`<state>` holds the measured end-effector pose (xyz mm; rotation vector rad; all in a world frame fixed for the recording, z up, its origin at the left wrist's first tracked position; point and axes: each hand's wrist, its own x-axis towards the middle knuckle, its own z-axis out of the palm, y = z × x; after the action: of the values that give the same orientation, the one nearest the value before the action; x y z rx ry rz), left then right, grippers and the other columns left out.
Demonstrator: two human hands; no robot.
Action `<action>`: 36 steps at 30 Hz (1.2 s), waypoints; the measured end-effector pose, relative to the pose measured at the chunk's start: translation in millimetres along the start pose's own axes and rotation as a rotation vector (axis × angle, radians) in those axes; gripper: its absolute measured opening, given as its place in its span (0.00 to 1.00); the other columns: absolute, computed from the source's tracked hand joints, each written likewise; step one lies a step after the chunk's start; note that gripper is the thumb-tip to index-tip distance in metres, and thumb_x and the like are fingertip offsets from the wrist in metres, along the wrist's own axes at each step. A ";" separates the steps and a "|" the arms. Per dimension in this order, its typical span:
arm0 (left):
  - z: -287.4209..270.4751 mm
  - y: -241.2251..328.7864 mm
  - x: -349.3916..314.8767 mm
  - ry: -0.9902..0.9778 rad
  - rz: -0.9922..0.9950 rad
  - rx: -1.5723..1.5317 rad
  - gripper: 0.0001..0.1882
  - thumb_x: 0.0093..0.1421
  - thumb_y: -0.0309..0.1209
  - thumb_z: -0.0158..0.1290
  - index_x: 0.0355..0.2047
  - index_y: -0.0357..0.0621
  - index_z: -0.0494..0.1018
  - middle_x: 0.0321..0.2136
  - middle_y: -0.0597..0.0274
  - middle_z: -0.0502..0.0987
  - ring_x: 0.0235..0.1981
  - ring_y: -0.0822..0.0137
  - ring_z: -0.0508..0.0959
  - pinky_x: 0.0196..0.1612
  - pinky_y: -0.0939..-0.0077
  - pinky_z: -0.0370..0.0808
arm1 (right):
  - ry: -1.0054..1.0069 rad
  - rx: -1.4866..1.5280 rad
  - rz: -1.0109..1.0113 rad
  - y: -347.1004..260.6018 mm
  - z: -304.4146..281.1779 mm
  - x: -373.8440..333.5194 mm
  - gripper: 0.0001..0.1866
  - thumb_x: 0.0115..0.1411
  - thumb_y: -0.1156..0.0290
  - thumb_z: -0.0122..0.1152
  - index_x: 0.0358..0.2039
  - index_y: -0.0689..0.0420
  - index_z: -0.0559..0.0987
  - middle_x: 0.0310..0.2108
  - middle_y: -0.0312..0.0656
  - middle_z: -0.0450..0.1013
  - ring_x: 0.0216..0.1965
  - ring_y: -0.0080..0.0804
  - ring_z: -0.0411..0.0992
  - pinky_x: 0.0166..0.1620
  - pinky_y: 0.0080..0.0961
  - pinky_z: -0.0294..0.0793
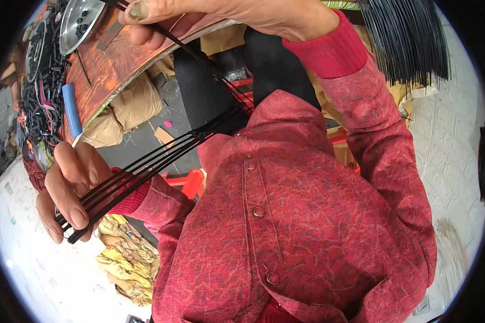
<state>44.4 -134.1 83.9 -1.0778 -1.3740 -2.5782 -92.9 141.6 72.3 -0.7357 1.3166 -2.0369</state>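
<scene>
A bundle of thin black strands (145, 164) stretches across my lap, fanned out at its left part and gathered at a knot-like joint near my thighs. My left hand (73, 183), at the left, is closed on the fanned ends, with strands passing between thumb and fingers. By those fingertips curves a fine pale thread or wire. At the top edge my right hand (221, 11) pinches a dark strip (180, 46) that runs down toward the same bundle. Part of the right fingers' grip is cut off by the picture's edge.
To the upper left stands a wooden table (105, 72) bearing a clear bowl (73, 32) with small dark pieces, a blue tube (71, 109) and a heap of black pieces (40, 102). More black strands (404, 37) hang at the upper right. A red stool (193, 184) and yellow cloth (126, 258) are below.
</scene>
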 end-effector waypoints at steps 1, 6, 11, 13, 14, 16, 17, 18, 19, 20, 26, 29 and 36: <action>2.4 0.7 -3.7 -0.004 0.005 0.005 0.18 0.51 0.33 0.69 0.40 0.74 0.78 0.37 0.83 0.79 0.36 0.76 0.63 0.40 0.81 0.64 | 0.020 -0.053 0.024 -0.2 2.9 -1.3 0.10 0.64 0.71 0.58 0.38 0.68 0.76 0.31 0.43 0.79 0.30 0.23 0.76 0.34 0.17 0.77; -4.1 5.4 -7.8 0.007 0.041 -0.009 0.19 0.50 0.32 0.69 0.39 0.73 0.78 0.38 0.83 0.79 0.36 0.76 0.64 0.39 0.83 0.66 | 0.014 -0.112 -0.029 -4.3 -0.3 -1.0 0.11 0.63 0.71 0.59 0.37 0.68 0.76 0.30 0.43 0.78 0.30 0.23 0.76 0.35 0.19 0.78; -0.5 13.7 -9.1 0.091 0.084 0.062 0.18 0.51 0.29 0.68 0.38 0.72 0.79 0.35 0.79 0.78 0.34 0.76 0.64 0.36 0.82 0.67 | 0.007 -0.102 -0.073 -1.6 2.2 11.6 0.12 0.63 0.70 0.58 0.39 0.69 0.77 0.31 0.44 0.79 0.31 0.24 0.77 0.36 0.20 0.78; 13.9 1.0 6.8 0.273 0.044 0.097 0.19 0.54 0.25 0.63 0.39 0.73 0.78 0.32 0.78 0.76 0.32 0.78 0.64 0.35 0.82 0.68 | -0.077 -0.232 -0.113 0.7 -1.9 18.4 0.15 0.65 0.69 0.56 0.44 0.70 0.77 0.33 0.47 0.79 0.34 0.27 0.78 0.39 0.21 0.79; 12.1 -5.1 13.8 0.333 0.145 0.303 0.22 0.57 0.22 0.59 0.42 0.73 0.75 0.30 0.77 0.74 0.29 0.79 0.63 0.33 0.80 0.68 | 0.020 -0.258 -0.150 13.0 9.8 22.0 0.13 0.59 0.65 0.61 0.34 0.63 0.81 0.30 0.37 0.79 0.30 0.20 0.75 0.35 0.17 0.74; 17.4 -23.3 21.2 0.453 0.102 0.339 0.21 0.55 0.20 0.58 0.45 0.63 0.72 0.31 0.67 0.76 0.30 0.71 0.67 0.34 0.75 0.70 | -0.008 -0.378 -0.181 22.2 12.6 22.6 0.08 0.61 0.71 0.61 0.35 0.63 0.79 0.28 0.33 0.76 0.31 0.18 0.72 0.36 0.19 0.72; 20.1 -25.8 33.8 0.368 0.041 0.377 0.20 0.54 0.20 0.58 0.45 0.58 0.72 0.33 0.62 0.76 0.30 0.67 0.69 0.35 0.73 0.72 | 0.004 -0.461 -0.210 17.9 16.4 18.9 0.07 0.61 0.71 0.61 0.35 0.63 0.79 0.27 0.32 0.76 0.31 0.17 0.72 0.36 0.19 0.72; 23.9 -29.8 38.4 0.383 0.055 0.384 0.20 0.53 0.19 0.59 0.45 0.52 0.71 0.35 0.57 0.77 0.33 0.64 0.71 0.37 0.71 0.73 | 0.039 -0.452 -0.217 13.1 20.6 15.2 0.07 0.61 0.72 0.61 0.34 0.63 0.79 0.27 0.32 0.75 0.31 0.16 0.71 0.36 0.18 0.71; 23.6 -34.6 40.4 0.397 0.071 0.389 0.20 0.53 0.19 0.59 0.46 0.47 0.71 0.37 0.53 0.78 0.35 0.60 0.73 0.39 0.69 0.75 | 0.075 -0.444 -0.225 9.0 21.9 14.4 0.06 0.60 0.73 0.62 0.34 0.63 0.79 0.27 0.32 0.75 0.31 0.15 0.70 0.35 0.18 0.71; 20.9 -39.4 42.6 0.391 0.077 0.354 0.19 0.52 0.19 0.59 0.45 0.40 0.70 0.39 0.51 0.78 0.39 0.57 0.77 0.43 0.66 0.77 | 0.130 -0.384 -0.167 13.4 18.8 14.2 0.06 0.60 0.74 0.62 0.34 0.63 0.80 0.27 0.31 0.75 0.31 0.15 0.71 0.35 0.17 0.71; 25.2 -56.1 74.1 0.569 -0.015 0.396 0.19 0.56 0.19 0.60 0.48 0.34 0.71 0.42 0.56 0.79 0.41 0.66 0.80 0.47 0.75 0.75 | 0.372 -0.555 -0.126 23.7 -7.0 26.4 0.07 0.61 0.73 0.61 0.35 0.64 0.81 0.27 0.32 0.77 0.28 0.14 0.71 0.31 0.17 0.71; 21.2 -61.1 82.4 0.572 -0.059 0.435 0.18 0.55 0.18 0.60 0.47 0.34 0.72 0.40 0.55 0.80 0.40 0.69 0.80 0.45 0.79 0.74 | 0.480 -0.653 -0.192 23.6 -4.6 22.8 0.08 0.60 0.72 0.63 0.36 0.64 0.82 0.25 0.35 0.78 0.25 0.16 0.71 0.29 0.18 0.71; 17.6 -59.4 86.9 0.522 -0.116 0.494 0.20 0.56 0.22 0.61 0.49 0.36 0.71 0.39 0.58 0.79 0.38 0.73 0.77 0.43 0.81 0.73 | 0.521 -0.837 -0.319 11.3 2.9 13.6 0.08 0.59 0.72 0.63 0.36 0.63 0.83 0.25 0.38 0.78 0.26 0.17 0.73 0.30 0.20 0.72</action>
<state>-31.3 -60.3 98.5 -0.2395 -1.7929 -2.1581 -97.8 126.2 64.6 -0.8174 2.5704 -1.9445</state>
